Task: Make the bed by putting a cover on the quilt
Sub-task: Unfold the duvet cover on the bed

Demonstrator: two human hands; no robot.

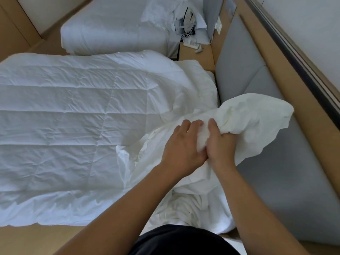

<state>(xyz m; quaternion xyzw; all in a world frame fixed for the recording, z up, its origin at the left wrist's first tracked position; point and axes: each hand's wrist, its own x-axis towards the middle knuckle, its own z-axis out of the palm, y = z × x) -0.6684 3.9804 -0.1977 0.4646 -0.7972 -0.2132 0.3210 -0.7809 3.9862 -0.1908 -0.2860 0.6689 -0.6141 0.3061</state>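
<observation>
A white stitched quilt lies spread flat over the near bed, filling the left half of the view. A creamy white cover is bunched at the quilt's right end and spills down toward me. My right hand grips a raised fold of the cover, fingers curled into the cloth. My left hand lies right beside it, fingers bent into the same bunch of fabric. Part of the quilt's right end is hidden under the cover.
A grey padded headboard runs along the right. A second bed with white bedding stands beyond, with a wooden nightstand carrying a power strip between the beds. Wooden floor shows at the near left.
</observation>
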